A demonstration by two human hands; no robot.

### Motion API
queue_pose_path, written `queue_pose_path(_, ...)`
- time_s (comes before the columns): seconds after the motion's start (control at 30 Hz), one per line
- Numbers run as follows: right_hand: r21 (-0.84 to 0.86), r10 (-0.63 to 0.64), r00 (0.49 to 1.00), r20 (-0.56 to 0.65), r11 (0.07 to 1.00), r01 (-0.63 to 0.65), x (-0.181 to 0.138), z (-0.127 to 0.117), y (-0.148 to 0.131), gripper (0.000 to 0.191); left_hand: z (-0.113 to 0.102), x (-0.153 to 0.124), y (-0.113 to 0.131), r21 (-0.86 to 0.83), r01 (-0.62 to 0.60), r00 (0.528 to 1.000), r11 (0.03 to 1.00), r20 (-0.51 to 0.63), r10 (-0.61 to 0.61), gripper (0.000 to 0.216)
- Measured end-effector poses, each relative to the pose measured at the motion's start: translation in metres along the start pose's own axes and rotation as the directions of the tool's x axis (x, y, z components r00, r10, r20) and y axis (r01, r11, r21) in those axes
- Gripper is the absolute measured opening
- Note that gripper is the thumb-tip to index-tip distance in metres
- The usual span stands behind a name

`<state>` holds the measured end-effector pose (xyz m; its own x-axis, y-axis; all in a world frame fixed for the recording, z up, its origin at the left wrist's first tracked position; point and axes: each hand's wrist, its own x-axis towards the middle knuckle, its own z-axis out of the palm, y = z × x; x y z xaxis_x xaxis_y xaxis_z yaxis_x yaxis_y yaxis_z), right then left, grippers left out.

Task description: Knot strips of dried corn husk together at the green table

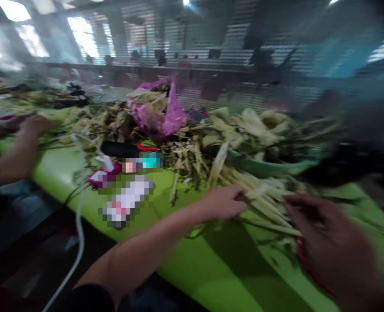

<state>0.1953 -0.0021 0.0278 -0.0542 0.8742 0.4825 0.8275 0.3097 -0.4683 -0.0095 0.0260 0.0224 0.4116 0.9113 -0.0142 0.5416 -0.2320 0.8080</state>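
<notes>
My left hand [226, 203] reaches across the green tabletop, its fingers closed at the near end of a bundle of pale dried corn husk strips [270, 208]. Over the right part of that bundle is my right hand [335, 242], blurred by motion, with thumb and finger brought together at the strips. Just which strips each hand grips is hard to see. A red curved thing [309, 264], perhaps a handle, shows beside and partly beneath my right hand. Behind the bundle sits a green basin [276, 167] heaped with husks [253, 125].
A pink plastic bag [175, 115] of husks stands behind loose scraps [192, 158]. Left of it lie a black object [118, 148], a purple item [113, 170] and a white cable [80, 216] hanging over the table edge. Another person's hands [32, 125] are at far left.
</notes>
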Motion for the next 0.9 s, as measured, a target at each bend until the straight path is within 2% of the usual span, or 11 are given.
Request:
queue_pose_path(0.07, 0.157, 0.063, 0.998, 0.016, 0.985, -0.065, 0.000, -0.001, -0.006, 0.019, -0.003, 0.001, 0.004, -0.317, 0.054, 0.997, 0.947, 0.066, -0.034, 0.015)
queue_pose_path(0.1, 0.221, 0.067, 0.996, -0.056, 0.974, -0.053, 0.000, 0.000, -0.006, 0.019, -0.004, 0.000, 0.005, -0.475, 0.104, 0.991, 0.874, 0.120, -0.053, 0.017)
queue_pose_path(0.13, 0.280, 0.082, 0.995, -0.054, 0.958, -0.064, 0.000, 0.000, -0.004, 0.020, -0.005, -0.001, 0.006, -0.584, 0.139, 0.985, 0.799, 0.168, -0.049, 0.020)
queue_pose_path(0.2, 0.357, 0.130, 0.991, -0.031, 0.927, -0.111, 0.000, 0.001, 0.000, 0.022, -0.005, -0.003, 0.007, -0.711, 0.149, 0.983, 0.687, 0.182, -0.025, 0.021)
queue_pose_path(0.3, 0.497, 0.204, 0.976, 0.077, 0.840, -0.215, 0.000, 0.002, 0.000, 0.024, -0.002, -0.007, 0.007, -0.780, 0.130, 0.982, 0.612, 0.185, 0.027, 0.023)
queue_pose_path(0.47, 0.752, 0.225, 0.918, 0.325, 0.527, -0.395, 0.001, 0.004, -0.007, 0.035, 0.006, -0.008, 0.007, -0.761, 0.065, 0.977, 0.645, 0.180, 0.113, 0.028)
queue_pose_path(0.53, 0.798, 0.232, 0.903, 0.361, 0.424, -0.428, 0.002, 0.005, -0.007, 0.035, 0.008, -0.007, 0.007, -0.719, 0.027, 0.968, 0.695, 0.192, 0.162, 0.030)
queue_pose_path(0.6, 0.819, 0.249, 0.899, 0.359, 0.379, -0.432, 0.002, 0.006, -0.005, 0.029, 0.009, -0.006, 0.004, -0.674, -0.019, 0.953, 0.738, 0.212, 0.218, 0.031)
queue_pose_path(0.7, 0.837, 0.274, 0.909, 0.315, 0.372, -0.402, 0.002, 0.007, -0.001, 0.023, 0.010, -0.003, -0.001, -0.602, -0.042, 0.945, 0.797, 0.234, 0.227, 0.030)
queue_pose_path(0.8, 0.842, 0.299, 0.923, 0.242, 0.407, -0.353, 0.002, 0.008, 0.004, 0.021, 0.009, -0.003, -0.005, -0.477, -0.007, 0.948, 0.879, 0.277, 0.159, 0.035)
queue_pose_path(0.9, 0.787, 0.277, 0.952, 0.127, 0.557, -0.267, 0.003, 0.005, 0.005, 0.021, 0.007, -0.002, -0.006, -0.296, -0.045, 0.961, 0.954, 0.247, 0.122, 0.040)
